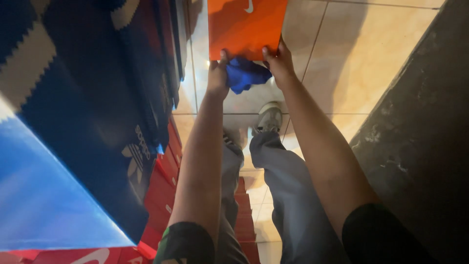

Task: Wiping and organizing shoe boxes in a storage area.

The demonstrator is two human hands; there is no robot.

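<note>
An orange shoe box (246,27) is held out in front of me, low over the tiled floor, with both arms stretched down. My left hand (218,73) grips its near left corner. My right hand (278,61) grips its near right corner. A crumpled blue cloth (244,74) is bunched between the two hands under the box's near edge; which hand holds it I cannot tell. Below the arms I see my grey trousers and one light shoe (269,117).
A tall stack of dark blue shoe boxes (93,112) fills the left side, with red boxes (168,171) piled beneath and along the floor. A dark rough wall (420,137) runs down the right. Beige glossy floor tiles (351,63) lie between.
</note>
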